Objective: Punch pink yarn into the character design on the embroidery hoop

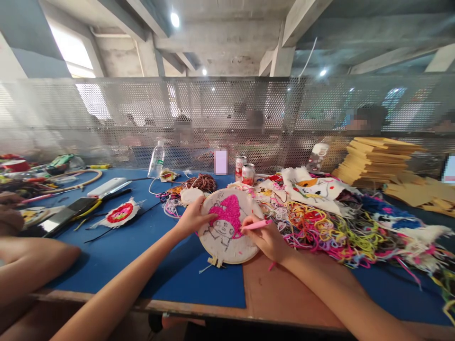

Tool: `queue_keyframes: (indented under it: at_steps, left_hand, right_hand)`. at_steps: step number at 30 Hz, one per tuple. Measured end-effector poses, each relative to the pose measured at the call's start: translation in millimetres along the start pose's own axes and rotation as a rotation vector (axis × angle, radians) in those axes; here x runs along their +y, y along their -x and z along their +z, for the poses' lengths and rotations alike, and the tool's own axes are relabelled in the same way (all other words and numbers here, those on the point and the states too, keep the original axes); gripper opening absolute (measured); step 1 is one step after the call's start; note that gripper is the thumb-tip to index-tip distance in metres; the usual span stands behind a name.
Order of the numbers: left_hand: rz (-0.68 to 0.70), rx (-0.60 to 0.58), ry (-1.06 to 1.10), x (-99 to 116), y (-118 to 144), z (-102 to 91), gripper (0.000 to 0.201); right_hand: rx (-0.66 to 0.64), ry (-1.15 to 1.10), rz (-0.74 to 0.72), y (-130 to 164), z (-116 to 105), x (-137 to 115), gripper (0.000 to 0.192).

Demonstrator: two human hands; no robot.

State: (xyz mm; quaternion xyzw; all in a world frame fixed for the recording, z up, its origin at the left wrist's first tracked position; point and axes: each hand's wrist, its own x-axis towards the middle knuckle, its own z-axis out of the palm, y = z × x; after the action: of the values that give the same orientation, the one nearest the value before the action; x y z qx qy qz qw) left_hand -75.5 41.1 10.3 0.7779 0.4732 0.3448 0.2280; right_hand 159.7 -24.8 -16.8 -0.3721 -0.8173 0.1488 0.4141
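Note:
A round embroidery hoop (232, 255) with white cloth is tilted up in front of me. On the cloth is a cartoon figure outlined in dark line, its hood filled with magenta yarn loops (227, 211). My left hand (194, 219) grips the hoop's left edge, thumb on the front of the cloth; its other fingers are mostly hidden behind. In my right hand (265, 239) is a pink punch needle (256, 225), pinched at the right side of the design. The tool's tip is hidden by my fingers. A short piece of pink yarn (272, 266) hangs below this hand.
A tangled heap of coloured yarn (320, 227) lies to the right, near stacked yellow envelopes (369, 158). Behind the hoop stand cans (248, 174) and a water bottle (156, 160). At left are a phone (69, 215), a round patch (122, 213) and another person's arm (31, 265).

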Motion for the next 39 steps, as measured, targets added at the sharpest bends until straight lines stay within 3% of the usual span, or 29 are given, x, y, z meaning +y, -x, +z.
queue_keyframes:
  at_steps: [14,22,39]
  left_hand:
    - [-0.015,0.002,-0.034,1.2,-0.1,0.1,0.038]
    - [-0.01,-0.012,-0.017,-2.6,-0.1,0.7,0.036]
    - [0.015,-0.002,0.009,0.1,0.8,-0.1,0.04]
  right_hand:
    - [0.042,-0.097,-0.06,-1.4,7.0,10.7,0.011]
    - [0.038,0.003,0.067,0.2,3.9,6.7,0.015]
    - [0.068,-0.019,0.075,1.3,1.7,4.6,0.015]
